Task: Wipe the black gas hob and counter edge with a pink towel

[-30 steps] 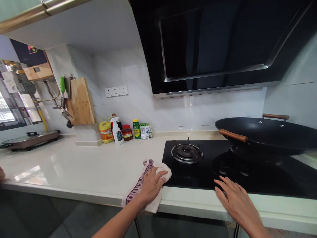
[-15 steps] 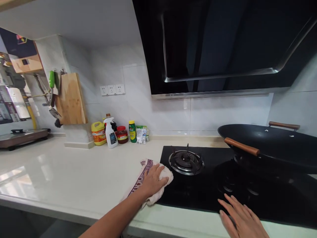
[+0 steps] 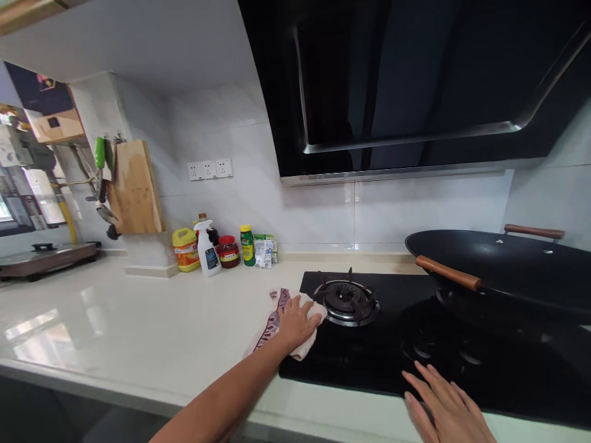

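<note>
My left hand (image 3: 298,324) is bare, and so is my left forearm (image 3: 226,395), smooth in outline and broadening from a narrower wrist (image 3: 276,351) until the view cuts it off. My right hand (image 3: 446,403) is bare too, its fingers (image 3: 418,387) slender and tapering, the nails too small to judge.

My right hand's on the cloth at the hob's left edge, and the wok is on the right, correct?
Not quite: the head view shows your left hand on the cloth, at the left edge of the hob. The wok is on the right.
</note>
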Demonstrator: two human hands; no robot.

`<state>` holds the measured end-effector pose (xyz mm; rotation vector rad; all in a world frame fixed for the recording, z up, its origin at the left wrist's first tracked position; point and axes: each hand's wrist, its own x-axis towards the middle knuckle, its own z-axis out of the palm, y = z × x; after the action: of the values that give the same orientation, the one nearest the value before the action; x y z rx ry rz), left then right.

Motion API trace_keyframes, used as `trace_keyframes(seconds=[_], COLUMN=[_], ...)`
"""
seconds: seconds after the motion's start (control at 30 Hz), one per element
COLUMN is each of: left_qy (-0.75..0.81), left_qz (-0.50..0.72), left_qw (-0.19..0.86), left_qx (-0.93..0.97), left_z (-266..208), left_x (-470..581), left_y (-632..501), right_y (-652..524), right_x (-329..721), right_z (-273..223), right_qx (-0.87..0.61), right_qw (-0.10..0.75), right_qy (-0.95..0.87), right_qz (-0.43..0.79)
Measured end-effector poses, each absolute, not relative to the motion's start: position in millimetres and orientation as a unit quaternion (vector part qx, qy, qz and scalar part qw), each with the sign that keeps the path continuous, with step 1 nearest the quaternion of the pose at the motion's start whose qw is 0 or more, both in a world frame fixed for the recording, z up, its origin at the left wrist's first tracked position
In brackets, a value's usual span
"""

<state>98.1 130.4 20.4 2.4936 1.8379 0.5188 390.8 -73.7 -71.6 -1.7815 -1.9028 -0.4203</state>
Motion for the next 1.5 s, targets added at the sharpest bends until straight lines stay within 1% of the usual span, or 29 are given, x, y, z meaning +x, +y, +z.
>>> trace_keyframes(seconds=[0.13, 0.3, 0.47, 0.63, 0.87, 0.97, 1.13, 1.3, 1.4, 1.5], left_qy=[0.565, 0.517, 0.447, 0.399, 0.418, 0.428, 0.388, 0.338, 0.358, 0.427], left_qz=[0.165, 0.177, 0.192, 0.200, 0.160, 0.183, 0.238, 0.231, 0.212, 0.191], left_qw=[-0.002, 0.004, 0.015, 0.008, 0.021, 0.005, -0.021, -0.025, -0.027, -0.023], left_qx=[0.808, 0.837, 0.874, 0.895, 0.894, 0.885, 0.890, 0.912, 0.909, 0.884], left_z=[19, 19, 8, 4, 19, 18, 6, 7, 14, 20], left_x=[94, 97, 115, 143, 174, 174, 154, 108, 73, 38], left_y=[94, 48, 13, 13, 37, 33, 10, -9, -15, -14], right_y=[-68, -69, -70, -69, -72, -74, -72, -68, -69, -70], right_x=[383, 384, 382, 379, 376, 375, 374, 373, 371, 369], right_z=[-79, -84, -84, -79, -67, -65, -67, -70, -70, -68], right_qx=[-0.675, -0.668, -0.669, -0.679, -0.695, -0.697, -0.694, -0.696, -0.693, -0.694], right_qw=[0.254, 0.263, 0.263, 0.260, 0.251, 0.252, 0.249, 0.260, 0.273, 0.275], right_qy=[-0.666, -0.669, -0.666, -0.658, -0.652, -0.649, -0.651, -0.646, -0.644, -0.643], right_qz=[-0.189, -0.191, -0.200, -0.195, -0.170, -0.172, -0.180, -0.175, -0.173, -0.174])
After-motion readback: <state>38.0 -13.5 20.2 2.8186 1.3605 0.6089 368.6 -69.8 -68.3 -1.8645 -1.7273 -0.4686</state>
